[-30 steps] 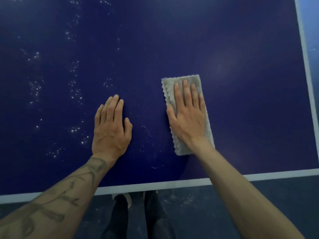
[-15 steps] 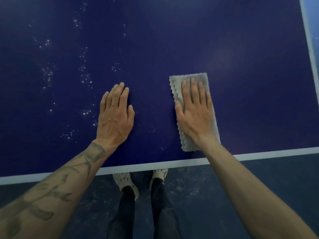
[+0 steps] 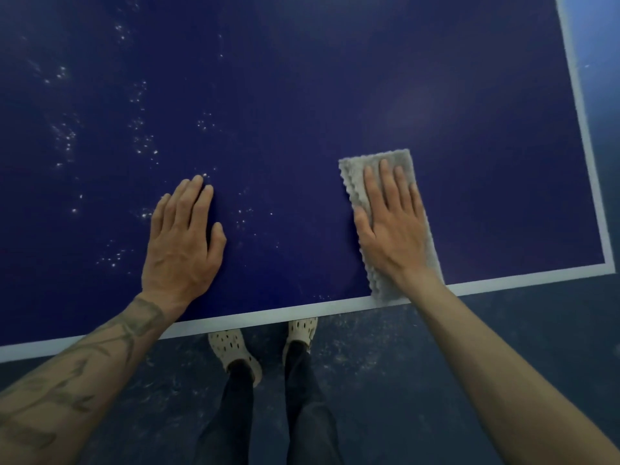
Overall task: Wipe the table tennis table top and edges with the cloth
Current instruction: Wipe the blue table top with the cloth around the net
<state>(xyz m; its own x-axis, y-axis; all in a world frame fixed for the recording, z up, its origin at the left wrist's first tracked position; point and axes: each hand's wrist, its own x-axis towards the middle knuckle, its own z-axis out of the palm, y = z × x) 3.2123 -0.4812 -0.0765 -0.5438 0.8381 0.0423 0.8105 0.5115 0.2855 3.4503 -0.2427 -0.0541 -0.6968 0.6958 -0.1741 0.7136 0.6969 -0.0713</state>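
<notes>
Four straight fingers (image 3: 385, 187) and the thumb of our right hand (image 3: 394, 229) lie flat on the cloth (image 3: 402, 161), slightly spread and pressing it onto the table top (image 3: 335, 95). Nothing is pinched, so only palm pressure holds the cloth. The folded grey cloth lies lengthwise under the hand. Its near end overlaps the white edge line (image 3: 302, 312), and its far end reaches past the fingertips, away from that line. Our left hand (image 3: 183, 243) rests flat and bare on the blue surface with its fingers straight and close together. It sits a little way in from the same line, well apart from the cloth, and holds nothing.

We judge the risks this way. With no grip on the cloth, a pull toward the edge line could carry it over the line and down to the floor (image 3: 402, 364), where pale grit shows. A quick stroke could let the palm slide over the cloth and leave it bunched.

White specks (image 3: 144, 146) are scattered farther in from the line, mostly beyond and beside the left hand. Strokes confined to the cloth's present lane would miss them, and the left palm may smear the ones nearest it. Only the cloth's near end touches the line, so we could easily skip the edges.
</notes>
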